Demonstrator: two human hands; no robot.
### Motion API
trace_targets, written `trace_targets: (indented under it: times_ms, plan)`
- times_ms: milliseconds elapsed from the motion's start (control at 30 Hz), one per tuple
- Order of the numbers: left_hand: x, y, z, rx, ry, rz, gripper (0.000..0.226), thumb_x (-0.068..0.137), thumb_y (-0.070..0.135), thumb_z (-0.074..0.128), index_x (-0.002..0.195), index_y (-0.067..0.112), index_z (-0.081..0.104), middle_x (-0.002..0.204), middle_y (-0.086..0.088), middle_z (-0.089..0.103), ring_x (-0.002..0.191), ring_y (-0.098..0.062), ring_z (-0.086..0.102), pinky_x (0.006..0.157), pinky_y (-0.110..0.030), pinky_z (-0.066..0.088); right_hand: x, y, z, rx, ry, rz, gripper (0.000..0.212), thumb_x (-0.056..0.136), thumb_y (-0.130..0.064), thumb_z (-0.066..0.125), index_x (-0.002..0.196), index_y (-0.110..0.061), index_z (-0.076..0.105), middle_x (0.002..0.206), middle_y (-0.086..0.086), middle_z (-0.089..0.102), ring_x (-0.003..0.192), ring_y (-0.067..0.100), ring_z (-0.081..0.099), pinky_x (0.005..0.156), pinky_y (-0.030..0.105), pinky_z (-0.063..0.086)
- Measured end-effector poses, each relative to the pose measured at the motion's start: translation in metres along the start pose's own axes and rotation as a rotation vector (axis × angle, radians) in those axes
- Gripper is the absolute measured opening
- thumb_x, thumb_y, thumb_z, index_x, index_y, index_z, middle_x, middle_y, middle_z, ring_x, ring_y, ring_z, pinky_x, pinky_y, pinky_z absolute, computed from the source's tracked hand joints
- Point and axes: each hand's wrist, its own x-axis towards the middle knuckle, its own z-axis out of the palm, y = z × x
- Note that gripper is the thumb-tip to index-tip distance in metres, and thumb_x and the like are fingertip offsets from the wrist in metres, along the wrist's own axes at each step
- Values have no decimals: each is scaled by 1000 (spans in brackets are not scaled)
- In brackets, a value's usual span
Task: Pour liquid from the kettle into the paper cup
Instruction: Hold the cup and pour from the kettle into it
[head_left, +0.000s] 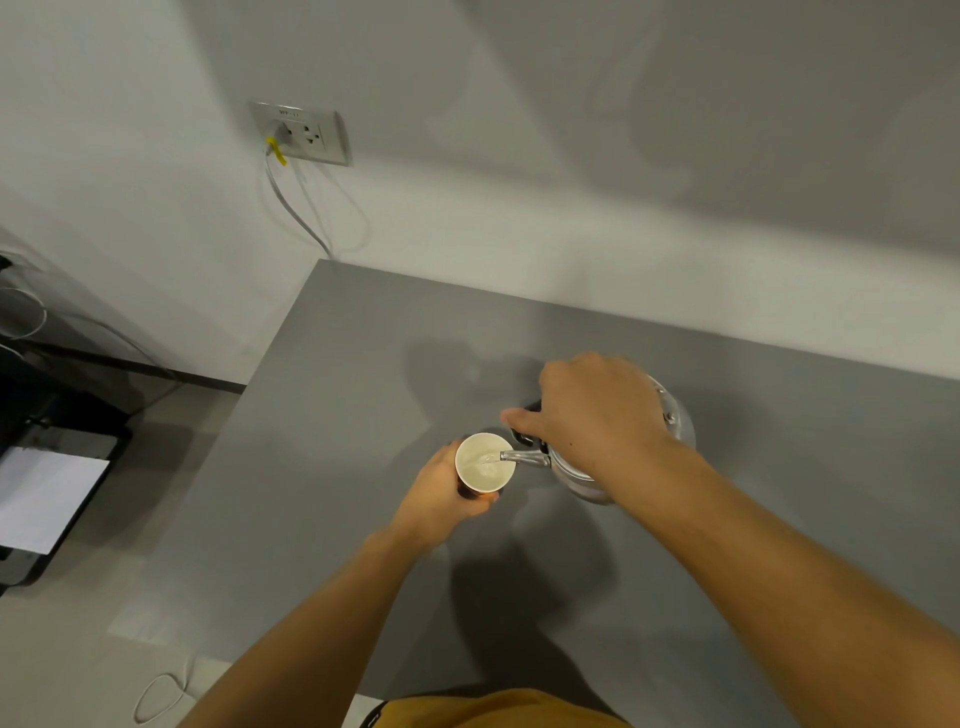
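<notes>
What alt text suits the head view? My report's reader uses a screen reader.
The right hand tips a metal kettle so its spout pours into a paper cup held by the left hand over a grey table.

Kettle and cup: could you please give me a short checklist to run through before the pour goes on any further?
1. Spout over the cup's mouth: ok, its tip sits inside the rim.
2. Stream landing in the cup: ok, liquid shows at the bottom.
3. Left hand steadying the cup: ok, its grip is wrapped around the side.
4. Right hand on the kettle's handle: ok, closed around it, kettle tilted toward the cup.
5. Fill level against the rim: ok, plenty of white wall shows above the liquid.
6. Spills on the table: cannot tell beneath the cup; none visible elsewhere.
</notes>
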Motion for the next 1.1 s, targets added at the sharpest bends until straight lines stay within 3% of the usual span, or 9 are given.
trace_targets:
  times_ms: [233, 367, 533, 700, 900, 967, 1100]
  plan:
    - [0, 0, 0, -5, -3, -2, 69, 73, 27, 87, 135, 29, 59, 125, 12, 68, 115, -10, 63, 94, -17, 46, 0, -2, 0, -14, -1, 5, 55, 82, -60, 61, 51, -21, 37, 50, -1, 37, 44, 14, 28, 43, 30, 14]
    - [0, 0, 0, -9, 3, -4, 68, 72, 27, 86, 134, 31, 59, 123, 14, 68, 115, -7, 62, 89, -7, 42, 1, -4, 0, -17, 0, 6, 55, 83, -58, 61, 52, -20, 38, 50, -1, 38, 45, 14, 29, 43, 30, 13]
    - [-1, 0, 0, -13, 7, 11, 66, 72, 26, 86, 133, 33, 60, 121, 14, 68, 113, -7, 63, 91, -14, 45, 2, -6, -1, -24, 7, -10, 54, 83, -56, 60, 51, -19, 37, 50, -1, 37, 44, 14, 29, 44, 30, 12]
    - [0, 1, 0, -6, 10, 24, 65, 73, 27, 86, 133, 33, 60, 122, 14, 68, 112, -7, 63, 89, -7, 42, 5, -7, 0, -27, -3, -23, 55, 83, -58, 60, 52, -20, 35, 52, -1, 36, 46, 16, 30, 45, 31, 12]
    - [-1, 1, 0, -8, 22, 28, 64, 74, 23, 87, 131, 30, 61, 122, 12, 69, 111, -6, 64, 86, -2, 41, 6, -8, 1, -28, -5, -26, 56, 84, -60, 60, 53, -22, 33, 53, -1, 33, 60, 24, 43, 55, 33, 25]
    - [-1, 1, 0, -5, 20, 29, 64, 74, 23, 87, 132, 29, 61, 122, 11, 69, 111, -7, 64, 85, -1, 40, 6, -9, 1, -29, -8, -19, 55, 84, -59, 61, 53, -22, 34, 54, -1, 33, 56, 22, 41, 56, 32, 27]
    - [0, 1, 1, -6, 15, 25, 62, 73, 23, 87, 129, 32, 62, 120, 12, 70, 111, -6, 64, 85, -2, 42, 5, -10, -1, -34, -7, -15, 54, 84, -56, 63, 53, -22, 34, 54, -1, 33, 46, 15, 25, 46, 31, 14]
